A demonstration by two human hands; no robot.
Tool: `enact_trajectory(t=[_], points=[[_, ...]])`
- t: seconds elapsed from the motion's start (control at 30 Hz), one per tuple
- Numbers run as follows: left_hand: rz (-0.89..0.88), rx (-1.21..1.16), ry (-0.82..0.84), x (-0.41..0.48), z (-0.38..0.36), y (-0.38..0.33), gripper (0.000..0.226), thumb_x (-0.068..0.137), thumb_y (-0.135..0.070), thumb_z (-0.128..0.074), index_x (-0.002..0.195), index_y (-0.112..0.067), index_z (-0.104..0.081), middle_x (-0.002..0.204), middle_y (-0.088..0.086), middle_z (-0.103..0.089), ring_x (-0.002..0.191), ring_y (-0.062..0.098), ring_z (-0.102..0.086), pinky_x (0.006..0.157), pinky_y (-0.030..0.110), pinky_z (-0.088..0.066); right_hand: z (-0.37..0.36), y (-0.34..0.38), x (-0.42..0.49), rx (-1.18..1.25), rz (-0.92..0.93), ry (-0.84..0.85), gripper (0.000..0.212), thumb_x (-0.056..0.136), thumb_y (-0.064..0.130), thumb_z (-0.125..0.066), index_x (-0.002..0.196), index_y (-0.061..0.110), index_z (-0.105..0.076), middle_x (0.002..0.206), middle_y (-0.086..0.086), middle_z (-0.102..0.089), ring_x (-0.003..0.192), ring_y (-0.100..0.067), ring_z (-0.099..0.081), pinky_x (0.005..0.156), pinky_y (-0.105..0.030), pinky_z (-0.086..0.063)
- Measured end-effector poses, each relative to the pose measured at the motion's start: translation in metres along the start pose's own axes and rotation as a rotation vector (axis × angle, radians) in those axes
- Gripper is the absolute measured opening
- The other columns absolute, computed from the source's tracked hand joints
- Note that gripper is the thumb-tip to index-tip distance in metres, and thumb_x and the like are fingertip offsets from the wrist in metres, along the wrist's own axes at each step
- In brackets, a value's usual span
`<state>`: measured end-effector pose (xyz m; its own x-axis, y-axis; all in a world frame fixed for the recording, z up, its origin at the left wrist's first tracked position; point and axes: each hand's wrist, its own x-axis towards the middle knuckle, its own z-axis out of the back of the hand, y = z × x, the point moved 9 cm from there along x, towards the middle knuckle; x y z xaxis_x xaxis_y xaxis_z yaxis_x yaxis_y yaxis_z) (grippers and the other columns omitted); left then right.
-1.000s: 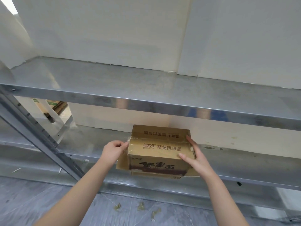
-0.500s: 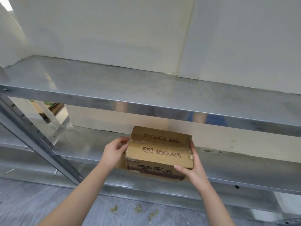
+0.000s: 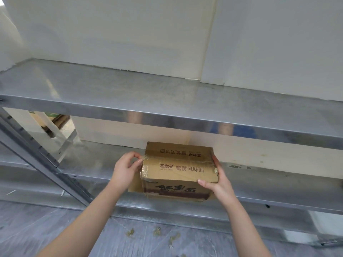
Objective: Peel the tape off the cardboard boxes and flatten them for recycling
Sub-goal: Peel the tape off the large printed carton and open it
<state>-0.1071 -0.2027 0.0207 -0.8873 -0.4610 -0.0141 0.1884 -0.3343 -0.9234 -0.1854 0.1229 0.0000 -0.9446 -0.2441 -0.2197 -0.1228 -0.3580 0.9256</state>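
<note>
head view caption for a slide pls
Left hand pinches tape at the cardboard box seam; right hand steadies the box on a metal shelf.

One cardboard box (image 3: 178,169) sits at lower centre, with one clear tape strip (image 3: 148,158) along its top seam. There are two hands, a left hand (image 3: 124,169) and a right hand (image 3: 219,184). Two metal shelves cross the frame, an upper shelf (image 3: 167,97) and a lower shelf (image 3: 278,182). About four tape scraps (image 3: 130,232) lie along the bottom.
</note>
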Motion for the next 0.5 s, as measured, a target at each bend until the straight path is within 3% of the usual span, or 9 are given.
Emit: enact_trajectory(t=[0.2,0.37,0.5], points=[[-0.048,0.078,0.053,0.003,0.002,-0.012,0.012,0.095,-0.014,-0.057,0.088,-0.024,-0.058,0.098,-0.005,-0.061,0.095,0.02,-0.062,0.085,0.04,-0.053,-0.002,0.004,-0.006,0.018,0.006,-0.026,0.097,0.072,0.017,-0.086,0.147,0.043,-0.03,0.135,0.012,-0.051,0.126,-0.012,-0.046,0.103,-0.028,-0.037],[0.086,0.034,0.074,0.001,0.0,-0.002,0.004,0.098,-0.021,-0.052,0.098,-0.021,-0.056,0.098,0.001,-0.064,0.097,0.023,-0.062,0.091,0.045,-0.051,-0.004,0.005,-0.004,0.016,-0.01,-0.031,0.098,0.07,0.023,-0.087,0.146,0.047,-0.029,0.141,0.008,-0.05,0.13,-0.017,-0.047,0.112,-0.042,-0.037],[0.097,-0.022,0.058,-0.013,0.001,-0.003,0.017,0.093,-0.021,-0.062,0.109,-0.017,-0.058,0.1,0.002,-0.064,0.092,0.018,-0.062,0.084,0.033,-0.054,-0.004,0.008,-0.005,0.005,-0.009,-0.028,0.098,0.072,0.022,-0.086,0.148,0.044,-0.028,0.144,0.007,-0.047,0.132,-0.018,-0.044,0.113,-0.041,-0.035]])
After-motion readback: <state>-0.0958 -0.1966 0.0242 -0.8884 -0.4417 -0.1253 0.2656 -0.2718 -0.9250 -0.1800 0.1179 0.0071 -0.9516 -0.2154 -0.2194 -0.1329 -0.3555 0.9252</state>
